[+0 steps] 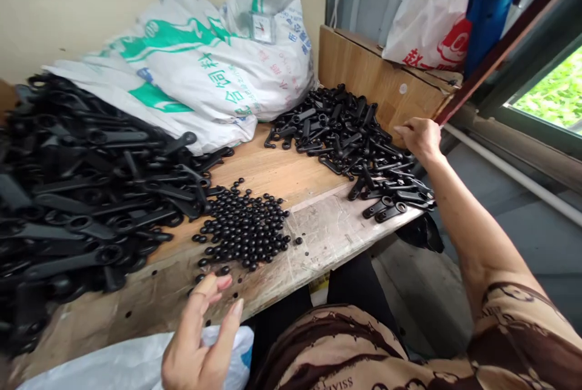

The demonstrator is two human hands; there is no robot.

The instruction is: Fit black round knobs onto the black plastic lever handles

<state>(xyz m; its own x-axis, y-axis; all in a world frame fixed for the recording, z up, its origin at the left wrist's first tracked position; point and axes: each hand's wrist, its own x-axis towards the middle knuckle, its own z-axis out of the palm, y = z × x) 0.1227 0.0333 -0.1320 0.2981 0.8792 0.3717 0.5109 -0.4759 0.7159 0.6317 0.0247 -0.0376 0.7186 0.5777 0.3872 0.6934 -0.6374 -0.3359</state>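
Observation:
My left hand point(200, 332) is held at the table's front edge, thumb and fingers apart, with nothing seen between them. Just beyond its fingertips lies a heap of small black balls point(248, 226), a few of them strayed toward the edge. My right hand point(421, 134) is stretched out to the far right, above the end of a pile of black lever-shaped plastic parts point(336, 126). Its fingers are curled closed, and whatever they may hold is hidden. Several of these parts with ring-shaped ends point(386, 208) lie near the right table edge below that arm.
Larger black handle-like parts point(91, 196) are heaped across the left side. A white woven sack point(204, 68) with green print lies behind, a small clock point(262, 27) on it. A wooden box point(364, 71) stands at the back right. A plastic bag point(118, 363) hangs in front.

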